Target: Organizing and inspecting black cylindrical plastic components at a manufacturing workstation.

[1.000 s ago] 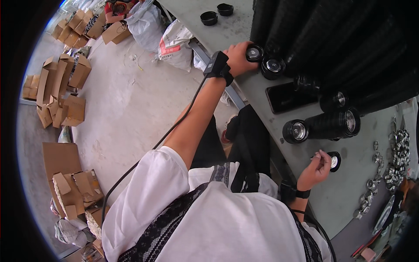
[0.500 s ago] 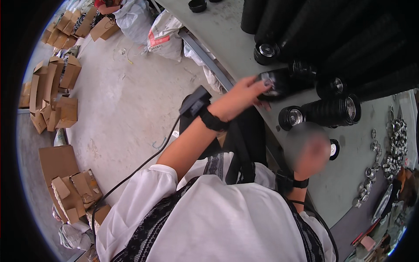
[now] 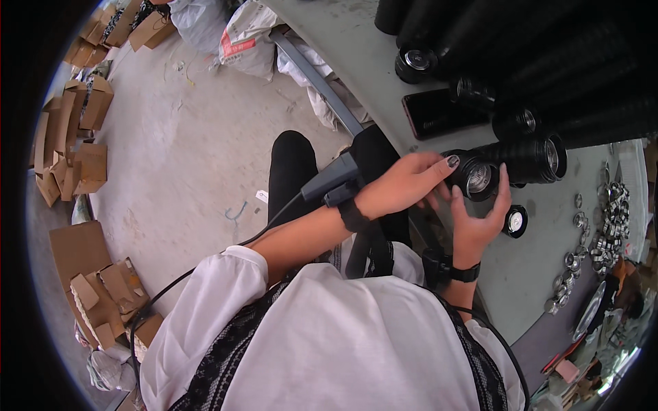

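A black round housing (image 3: 480,179) with a shiny silver centre sits between my two hands at the table's near edge. My left hand (image 3: 417,179) grips its left side, thumb on the rim and the other fingers partly hidden below. Around its near and right side, my right hand (image 3: 478,226) curves, thumb and forefinger at the rim. Just behind lies a stack of black ribbed housings (image 3: 524,159) on its side. A smaller black round piece with a bright disc (image 3: 516,221) rests right of my right hand.
Long dark stacks (image 3: 493,55) fill the table's far side. A black phone-like slab (image 3: 442,115) lies beyond my hands. Several silver rings (image 3: 606,233) are heaped at the right. Open cardboard boxes (image 3: 103,281) and a white sack (image 3: 250,41) stand on the floor at left.
My left hand has come nearer and to the right, away from the dark slab. My right hand has moved up to the black round housing, and both hands now hold it.
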Demonstrator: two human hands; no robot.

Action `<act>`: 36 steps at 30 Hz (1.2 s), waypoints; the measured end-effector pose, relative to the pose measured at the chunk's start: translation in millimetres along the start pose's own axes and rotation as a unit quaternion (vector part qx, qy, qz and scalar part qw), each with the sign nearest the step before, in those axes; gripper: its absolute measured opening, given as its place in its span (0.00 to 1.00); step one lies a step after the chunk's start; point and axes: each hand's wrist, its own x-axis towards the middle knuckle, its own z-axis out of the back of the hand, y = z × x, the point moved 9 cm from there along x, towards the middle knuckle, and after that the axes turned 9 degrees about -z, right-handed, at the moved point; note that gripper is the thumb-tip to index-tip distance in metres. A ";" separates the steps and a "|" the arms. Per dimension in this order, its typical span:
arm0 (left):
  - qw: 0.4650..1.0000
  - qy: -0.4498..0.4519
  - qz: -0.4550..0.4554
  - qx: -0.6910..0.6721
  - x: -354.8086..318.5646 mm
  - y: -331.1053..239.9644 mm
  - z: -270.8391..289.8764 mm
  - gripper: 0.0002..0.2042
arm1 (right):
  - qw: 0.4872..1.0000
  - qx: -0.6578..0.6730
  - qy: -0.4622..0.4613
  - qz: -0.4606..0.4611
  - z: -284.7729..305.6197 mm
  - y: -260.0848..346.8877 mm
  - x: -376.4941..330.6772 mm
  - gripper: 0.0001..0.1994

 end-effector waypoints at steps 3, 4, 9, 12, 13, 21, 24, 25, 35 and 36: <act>0.988 -0.070 -0.111 0.080 7.1 1.4 25.3 0.14 | 0.997 -0.069 0.036 0.003 -12.2 3.6 1.9 0.37; 0.979 -0.077 -0.148 0.120 10.4 -0.9 31.6 0.13 | 0.996 -0.084 0.031 -0.014 -15.1 3.2 0.3 0.37; 0.940 -0.095 -0.164 0.285 2.7 -27.2 29.4 0.18 | 0.995 -0.089 0.008 -0.041 -20.1 -6.2 -2.8 0.37; 0.809 -0.095 -0.425 0.394 -7.7 -57.3 2.7 0.26 | 0.995 -0.027 -0.016 -0.093 -18.7 -15.8 -12.1 0.36; 0.808 -0.100 -0.427 0.392 -4.1 -54.5 1.9 0.26 | 0.996 -0.028 -0.014 -0.087 -21.4 -16.7 -13.2 0.36; 0.824 -0.101 -0.395 0.394 15.1 -39.3 10.3 0.26 | 0.993 -0.026 -0.049 -0.100 -17.3 -28.0 -25.5 0.36; 0.779 -0.235 -0.413 0.409 14.2 -67.4 49.0 0.31 | 0.994 -0.005 -0.041 -0.099 -10.5 -36.4 -35.7 0.32; 0.734 -0.294 -0.425 0.442 15.0 -80.4 63.6 0.33 | 0.994 0.013 -0.037 -0.101 -9.6 -41.0 -38.3 0.30; 0.736 -0.269 -0.285 0.553 70.8 -91.5 124.1 0.35 | 0.997 0.014 -0.028 -0.070 -13.4 -49.7 -43.8 0.22; 0.736 -0.267 -0.283 0.554 70.1 -91.1 125.0 0.35 | 0.997 0.015 -0.028 -0.072 -13.9 -50.4 -43.4 0.22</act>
